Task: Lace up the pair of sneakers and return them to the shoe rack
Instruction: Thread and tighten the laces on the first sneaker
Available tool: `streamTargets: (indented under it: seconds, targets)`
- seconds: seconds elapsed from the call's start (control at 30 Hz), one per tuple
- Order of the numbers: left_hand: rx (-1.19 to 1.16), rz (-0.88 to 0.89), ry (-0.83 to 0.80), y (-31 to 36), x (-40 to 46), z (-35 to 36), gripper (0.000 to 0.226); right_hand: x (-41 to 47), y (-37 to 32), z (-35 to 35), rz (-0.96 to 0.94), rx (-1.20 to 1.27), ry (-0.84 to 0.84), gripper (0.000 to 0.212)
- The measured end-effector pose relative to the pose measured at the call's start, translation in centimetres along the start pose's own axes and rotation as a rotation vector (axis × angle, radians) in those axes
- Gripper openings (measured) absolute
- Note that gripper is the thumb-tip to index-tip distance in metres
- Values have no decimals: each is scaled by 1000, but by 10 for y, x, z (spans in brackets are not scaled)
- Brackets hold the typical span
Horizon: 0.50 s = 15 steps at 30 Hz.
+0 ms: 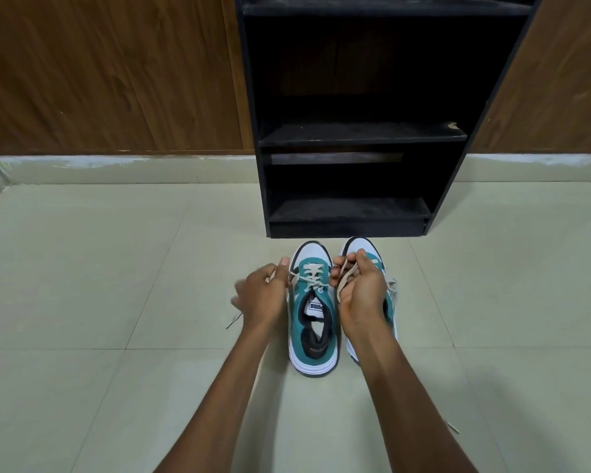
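Two teal and white sneakers stand side by side on the tiled floor, toes toward the black shoe rack [355, 138]. The left sneaker [313, 322] has a beige lace [313, 275] crossed through its front eyelets. My left hand [263, 295] pinches one end of that lace at the shoe's left side. My right hand [359, 288] grips the other end, pulled up to the right. It covers much of the right sneaker [359, 245], whose loose lace [392, 285] hangs off its right side.
The rack's shelves [348, 208] hold nothing visible and stand just beyond the shoes' toes. Brown wooden panels [110, 73] flank the rack. Two small bits of thread or lace tip lie on the floor, one at left [233, 320] and one at lower right [452, 427].
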State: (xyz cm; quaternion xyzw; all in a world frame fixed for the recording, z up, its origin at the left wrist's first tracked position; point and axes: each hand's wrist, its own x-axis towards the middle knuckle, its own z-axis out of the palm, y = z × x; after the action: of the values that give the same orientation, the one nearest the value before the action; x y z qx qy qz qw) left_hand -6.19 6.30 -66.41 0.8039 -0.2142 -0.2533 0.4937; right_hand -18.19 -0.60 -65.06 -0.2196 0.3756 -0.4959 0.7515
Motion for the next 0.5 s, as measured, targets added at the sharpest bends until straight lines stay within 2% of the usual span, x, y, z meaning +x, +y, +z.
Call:
streamTargets:
  seconds: [0.03,0.07,0.13,0.2,0.23,0.37,0.5]
  targets:
    - [23,62,34,1,1,-2,51,0,1,1,-5,41,-39,35]
    - [-64,98,3,6,0,-4,51,0,1,2,-12,84,-78,35]
    - [-470,38,-175,20,-7,-3,54,-1,3,4,-25,128,-151,34]
    - [-866,-111,-403,30,-10,0,60,-3,3,6,-15,152,-228,31]
    - [-1000,-165,-464,31,-9,2,62,-3,3,7,-2,161,-266,31]
    - [-1293,-195,-414,23,-1,5,39,-4,-2,7,46,171,-318,36]
    - [-1297,-207,-343,14,8,10,35,5,4,1,99,269,-178,34]
